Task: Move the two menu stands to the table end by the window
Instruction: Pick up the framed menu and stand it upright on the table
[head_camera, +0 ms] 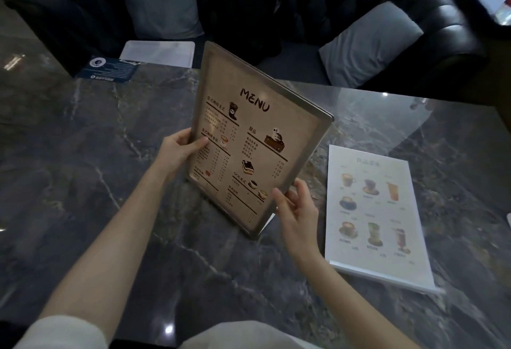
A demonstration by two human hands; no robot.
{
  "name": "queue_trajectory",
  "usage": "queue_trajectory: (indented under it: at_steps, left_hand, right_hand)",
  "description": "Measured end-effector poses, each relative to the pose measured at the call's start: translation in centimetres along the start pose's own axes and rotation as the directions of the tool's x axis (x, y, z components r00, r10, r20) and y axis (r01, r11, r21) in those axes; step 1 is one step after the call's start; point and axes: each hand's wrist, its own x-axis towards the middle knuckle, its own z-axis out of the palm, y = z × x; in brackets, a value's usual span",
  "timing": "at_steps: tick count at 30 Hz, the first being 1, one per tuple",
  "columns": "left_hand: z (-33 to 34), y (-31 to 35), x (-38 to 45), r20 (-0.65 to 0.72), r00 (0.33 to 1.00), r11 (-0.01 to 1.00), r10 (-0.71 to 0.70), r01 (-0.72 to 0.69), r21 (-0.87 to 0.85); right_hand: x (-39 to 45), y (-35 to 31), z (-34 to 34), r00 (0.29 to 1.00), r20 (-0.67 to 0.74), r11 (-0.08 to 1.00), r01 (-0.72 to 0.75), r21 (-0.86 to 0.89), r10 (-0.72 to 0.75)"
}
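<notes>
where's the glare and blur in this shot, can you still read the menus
Head view: dim overall; window glare washes the table at upper right, and the white menu stand is too pale to read. The brown menu stand, held by the left hand and right hand, shows a legible "MENU"; the corners are smeared.

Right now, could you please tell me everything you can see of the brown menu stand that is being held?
The brown menu stand is a tall clear sleeve with rounded corners over a tan sheet headed MENU, printed with dark price lists and pictures of drinks and cakes. It leans back, turned askew, above the dark marble table. The left hand pinches its left edge; the right hand grips its lower right corner.
</notes>
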Motion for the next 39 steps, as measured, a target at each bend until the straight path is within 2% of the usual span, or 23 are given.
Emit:
queue_trajectory:
  at_steps: [6,16,19,22,25,28,31,33,37,39]
  left_hand:
    - [-1.2,-1.2,-0.5,-0.039,0.999,1.0,0.001,0.0,0.013]
    - [-1.1,-1.0,-1.0,-0.042,0.999,0.997,-0.006,0.009,0.076]
    - [-0.7,-0.8,-1.5,-0.072,0.997,0.994,0.027,-0.019,0.106]
    - [-0.2,-0.6,-2.4,-0.153,0.987,0.987,0.046,-0.021,0.16]
    - [1.1,0.3,-4.0,-0.299,0.941,0.934,0.161,-0.047,0.355]
    - [2.4,1.4,-5.8,-0.374,0.866,0.815,0.331,-0.063,0.576]
    - [4.1,1.9,-7.7,-0.254,0.84,0.652,0.48,-0.149,0.743]
    - [6.1,1.7,-9.3,-0.163,0.819,0.561,0.55,-0.217,0.799]
    - [10.9,0.8,-13.0,-0.135,0.762,0.497,0.633,-0.266,0.826]
    - [13.2,0.6,-14.4,-0.122,0.729,0.482,0.674,-0.309,0.82]
  right_hand:
    - [-1.6,0.9,0.6,0.998,0.052,0.987,0.045,-0.151,-0.038]
    - [-1.6,0.8,0.3,0.996,0.08,0.953,0.059,-0.296,-0.037]
    - [-1.2,0.4,-0.2,0.989,0.147,0.907,0.074,-0.415,-0.013]
    - [-0.4,-0.4,-1.0,0.961,0.273,0.852,0.099,-0.513,0.053]
    - [0.9,-1.8,-2.5,0.884,0.455,0.741,0.236,-0.629,0.104]
    - [2.1,-3.6,-3.9,0.818,0.557,0.547,0.404,-0.733,0.142]
    - [2.8,-5.1,-5.4,0.774,0.619,0.393,0.532,-0.751,0.136]
    - [3.1,-5.8,-7.1,0.777,0.615,0.3,0.559,-0.773,0.136]
    - [3.4,-6.2,-12.2,0.809,0.581,0.19,0.559,-0.807,0.084]
    - [3.4,-5.8,-15.4,0.832,0.544,0.124,0.532,-0.838,0.11]
